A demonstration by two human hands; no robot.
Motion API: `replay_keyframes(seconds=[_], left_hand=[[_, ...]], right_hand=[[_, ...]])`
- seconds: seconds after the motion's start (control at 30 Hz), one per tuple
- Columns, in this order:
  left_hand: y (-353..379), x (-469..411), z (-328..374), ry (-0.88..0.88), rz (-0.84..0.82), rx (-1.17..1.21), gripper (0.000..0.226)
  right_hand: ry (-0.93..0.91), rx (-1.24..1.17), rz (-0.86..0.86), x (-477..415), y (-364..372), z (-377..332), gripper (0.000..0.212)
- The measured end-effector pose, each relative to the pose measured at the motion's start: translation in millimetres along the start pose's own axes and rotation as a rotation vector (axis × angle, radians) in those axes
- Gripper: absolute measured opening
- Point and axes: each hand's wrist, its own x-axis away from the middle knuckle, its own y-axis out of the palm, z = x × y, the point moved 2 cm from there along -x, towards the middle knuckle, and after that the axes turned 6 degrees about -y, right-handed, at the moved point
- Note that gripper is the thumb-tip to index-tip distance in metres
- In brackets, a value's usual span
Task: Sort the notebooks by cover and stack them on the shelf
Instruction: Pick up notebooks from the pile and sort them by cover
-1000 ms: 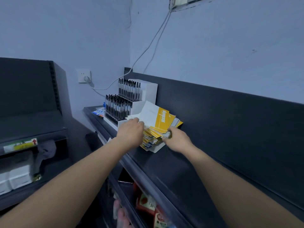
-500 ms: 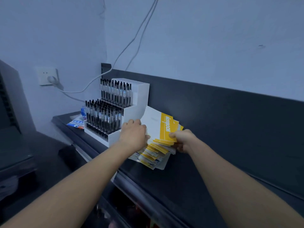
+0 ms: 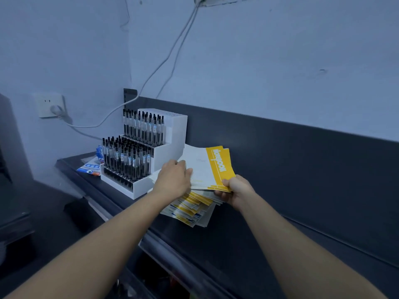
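A messy pile of thin notebooks (image 3: 191, 210) with white and yellow covers lies on the dark shelf (image 3: 248, 240), beside a pen display. My right hand (image 3: 234, 189) pinches the near corner of a few top notebooks (image 3: 207, 167), white with a yellow band, and holds them tilted up off the pile. My left hand (image 3: 173, 179) rests on the left edge of these lifted notebooks, fingers curled over it. The lower notebooks fan out toward me, some showing blue strips.
A white stepped display (image 3: 151, 156) full of black pens stands left of the pile. Blue packets (image 3: 90, 168) lie at the shelf's far left. A wall socket (image 3: 50, 104) with a plugged cable is behind. The dark back panel (image 3: 302, 160) runs along the shelf.
My right hand has lifted the top notebooks higher off the pile, and my left hand has shifted onto their left edge. The camera has moved closer and to the right.
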Motion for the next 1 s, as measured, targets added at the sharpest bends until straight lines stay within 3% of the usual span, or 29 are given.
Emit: replay_keyframes(seconds=[0.17, 0.3, 0.4, 0.47, 0.6, 0.73, 0.83, 1.0], left_hand=[[2.3, 0.5, 15.4, -0.075, -0.001, 0.159, 0.028], [1.7, 9.6, 28.3, -0.237, -0.164, 0.738, 0.04], [1.0, 22.9, 40.8, -0.361, -0.322, 1.121, 0.017], [4.6, 30.1, 48.2, -0.367, -0.303, 1.152, 0.004], [16.2, 39.9, 57.4, -0.348, -0.149, 1.124, 0.023], [24.0, 62.1, 74.8, -0.276, -0.15, 1.139, 0.025], [31.1, 75.8, 86.4, -0.225, -0.234, 1.22, 0.023], [31.1, 96.7, 108.8, -0.089, -0.515, 1.238, 0.023]], right_hand=[[-0.093, -0.074, -0.005, 5.3, -21.7, -1.3, 0.014], [-0.146, -0.12, -0.01, 14.0, -41.3, -0.7, 0.013], [-0.168, -0.13, -0.035, 23.7, -58.3, 1.7, 0.012], [-0.171, -0.135, -0.039, 30.2, -70.1, 3.5, 0.013], [-0.173, -0.176, -0.021, 43.5, -96.4, 6.7, 0.017], [-0.196, -0.14, 0.025, 63.4, -121.5, 13.7, 0.014], [-0.206, -0.147, 0.093, 80.0, -138.7, 20.0, 0.017], [-0.244, -0.179, 0.225, 112.9, -160.9, 22.5, 0.02]])
